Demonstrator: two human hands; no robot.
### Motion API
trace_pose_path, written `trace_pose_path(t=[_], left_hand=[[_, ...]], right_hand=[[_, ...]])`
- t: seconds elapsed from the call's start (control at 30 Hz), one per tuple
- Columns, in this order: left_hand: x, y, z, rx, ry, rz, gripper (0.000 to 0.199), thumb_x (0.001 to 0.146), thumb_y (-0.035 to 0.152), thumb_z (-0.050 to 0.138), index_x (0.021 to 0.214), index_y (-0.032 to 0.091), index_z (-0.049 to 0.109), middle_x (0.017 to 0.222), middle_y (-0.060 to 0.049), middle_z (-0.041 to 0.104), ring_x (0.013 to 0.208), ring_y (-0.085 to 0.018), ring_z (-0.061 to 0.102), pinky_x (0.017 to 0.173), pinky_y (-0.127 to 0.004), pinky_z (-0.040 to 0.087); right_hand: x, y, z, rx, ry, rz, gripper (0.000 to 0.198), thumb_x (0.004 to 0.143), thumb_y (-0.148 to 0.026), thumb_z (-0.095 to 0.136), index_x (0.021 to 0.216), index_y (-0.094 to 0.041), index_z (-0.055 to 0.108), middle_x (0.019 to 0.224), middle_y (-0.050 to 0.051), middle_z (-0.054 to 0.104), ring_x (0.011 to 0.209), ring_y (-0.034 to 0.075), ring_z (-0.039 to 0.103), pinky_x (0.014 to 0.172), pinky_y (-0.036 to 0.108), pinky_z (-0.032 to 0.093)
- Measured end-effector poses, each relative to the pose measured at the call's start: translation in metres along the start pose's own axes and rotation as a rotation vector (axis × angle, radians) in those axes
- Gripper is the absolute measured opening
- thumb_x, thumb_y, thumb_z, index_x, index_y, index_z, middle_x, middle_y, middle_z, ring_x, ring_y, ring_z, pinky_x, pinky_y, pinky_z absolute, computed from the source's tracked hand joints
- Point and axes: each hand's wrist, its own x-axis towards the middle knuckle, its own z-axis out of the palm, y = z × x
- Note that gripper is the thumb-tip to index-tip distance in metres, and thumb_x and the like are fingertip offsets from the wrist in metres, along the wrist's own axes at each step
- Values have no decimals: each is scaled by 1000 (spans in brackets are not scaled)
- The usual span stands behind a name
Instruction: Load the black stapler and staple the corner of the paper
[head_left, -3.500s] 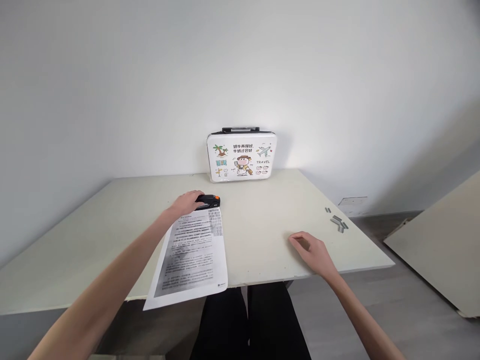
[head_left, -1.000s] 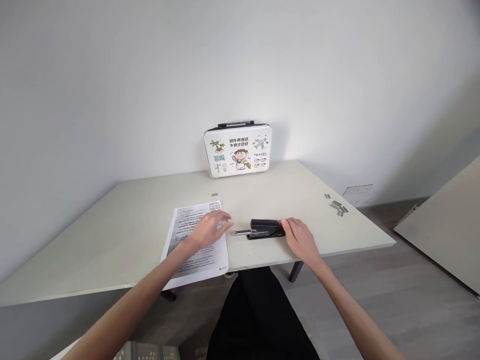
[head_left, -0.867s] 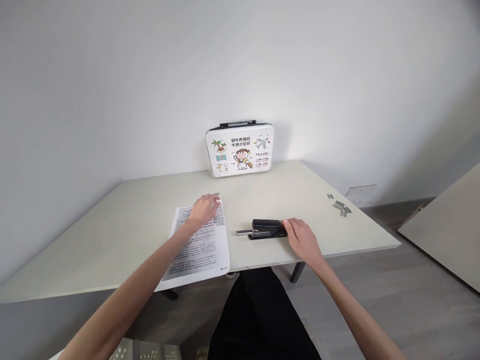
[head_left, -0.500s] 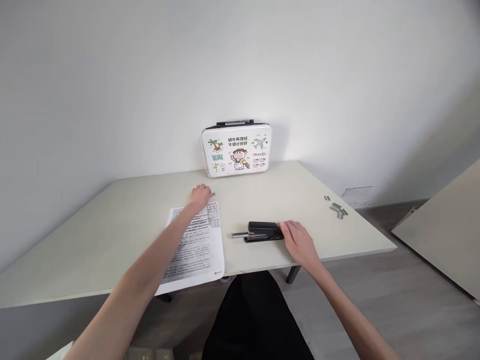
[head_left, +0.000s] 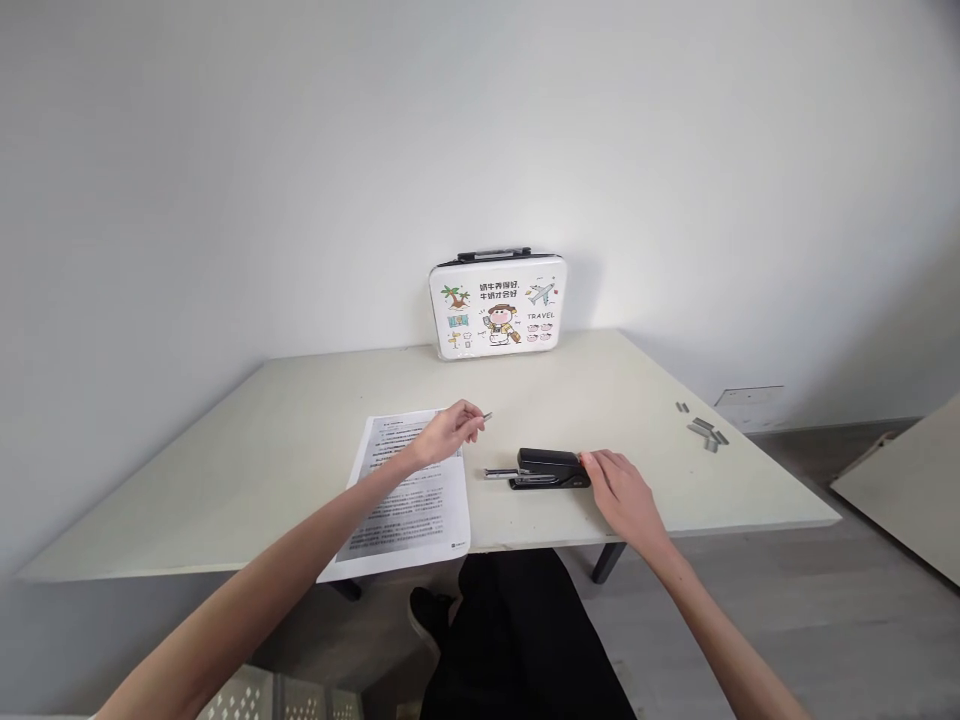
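Note:
Between the thumb and fingers of my left hand (head_left: 452, 430) is a short strip of staples (head_left: 487, 416), held above the top right part of a printed sheet of paper (head_left: 409, 500). My right hand (head_left: 621, 492) grips the rear end of a black stapler (head_left: 551, 468) lying on the table. The stapler points left, and its metal staple tray (head_left: 499, 474) sticks out from the front. The sheet lies left of the stapler, its lower edge hanging past the table's front edge.
A white case (head_left: 499, 308) with cartoon prints and a black handle stands against the wall. Several grey staple strips (head_left: 705, 432) lie at the right end of the table (head_left: 247, 450). Perforated containers (head_left: 240, 695) are below the table at lower left.
My left hand has lifted from the table near the sheet's top edge and moved right, carrying the staple strip toward the stapler. My right hand stays on the stapler. The view has shifted slightly.

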Motion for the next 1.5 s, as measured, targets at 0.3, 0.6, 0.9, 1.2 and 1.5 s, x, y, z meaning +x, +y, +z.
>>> trace_pose_path(t=[0.3,0.6,0.9,1.2,1.5], left_hand=[[-33,15,0,-316,-77,-130,50,97,64,60,115,18,69,99,-6,70,81,-15,63,87,-36,55],[-46,18,12,-500,-24,-246,49,97,61,60,99,14,72,88,-7,65,76,-16,60,83,-38,54],[-63,30,10,-391,8,-222,44,97,60,63,80,20,67,83,-5,66,87,-19,64,97,-39,52],[-64,38,14,-160,-6,-165,41,101,58,56,97,21,74,79,-3,66,86,-21,67,92,-38,52],[-65,48,21,-38,-34,-170,49,102,58,56,125,19,73,65,4,56,74,-18,62,76,-30,49]], right_hand=[[-1,-1,-1,1,-11,19,52,111,-56,25,103,-25,67,108,10,74,104,30,63,96,46,46],[-2,-3,-2,-3,5,15,54,111,-57,25,103,-26,67,109,10,74,106,30,64,96,45,47],[-2,-4,-4,-10,4,17,54,111,-57,25,102,-25,68,108,10,74,106,30,65,96,45,46],[-1,0,-4,-6,-8,16,53,111,-56,25,103,-26,67,107,9,75,105,28,65,96,44,46],[-2,-5,-7,-12,-3,31,51,112,-53,25,99,-26,66,106,7,74,103,27,65,94,43,46]])
